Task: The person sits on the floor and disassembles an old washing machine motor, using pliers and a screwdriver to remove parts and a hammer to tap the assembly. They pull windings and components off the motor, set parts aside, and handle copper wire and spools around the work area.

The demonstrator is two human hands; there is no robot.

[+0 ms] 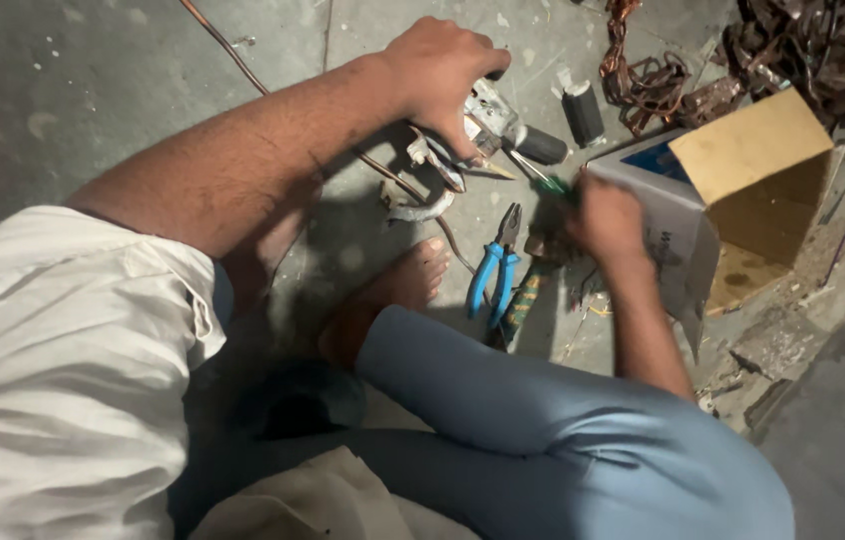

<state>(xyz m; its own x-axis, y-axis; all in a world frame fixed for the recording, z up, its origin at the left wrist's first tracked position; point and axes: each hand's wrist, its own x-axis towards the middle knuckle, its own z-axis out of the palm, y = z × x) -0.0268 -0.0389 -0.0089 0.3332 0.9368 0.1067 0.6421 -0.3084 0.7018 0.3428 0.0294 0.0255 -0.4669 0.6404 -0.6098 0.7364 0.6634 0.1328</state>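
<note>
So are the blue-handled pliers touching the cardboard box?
Apart. The head view shows the blue-handled pliers lying on the floor, with bare floor between them and the cardboard box.

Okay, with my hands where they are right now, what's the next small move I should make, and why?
Probably steady the right hand first. It looks blurred, holding what seems a green-handled screwdriver aimed at the metal part that the left hand grips on the floor. Seat the tip squarely before turning, since the part sits among loose scraps and could slip.
</note>
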